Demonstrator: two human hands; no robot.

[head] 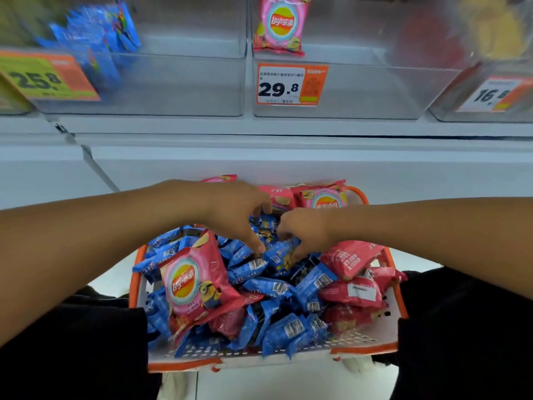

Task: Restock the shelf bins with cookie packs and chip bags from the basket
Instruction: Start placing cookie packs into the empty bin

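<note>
Nearest the camera, dark sleeves frame a white perforated basket [375, 339] with an orange rim, heaped with blue cookie packs [294, 330] and pink Lay's chip bags [187, 281]. Both hands meet over the far middle of the pile. The left hand [239, 209] has its fingers curled down onto the blue packs; whether it has truly taken hold of one cannot be told. The right hand [305, 232] pinches a blue cookie pack [281, 251] at its upper edge. These packs look light, crinkly and slippery, and their contents likely crush easily, so a crimped end seam seems the safest place to grip. Beyond the basket stands a white shelf ledge [288, 157] carrying clear plastic bins [331, 90]. The far left bin holds blurred blue packs [95, 41]; the middle bin holds one pink chip bag [281, 24] above a price tag [291, 85] reading 29.8.
</note>
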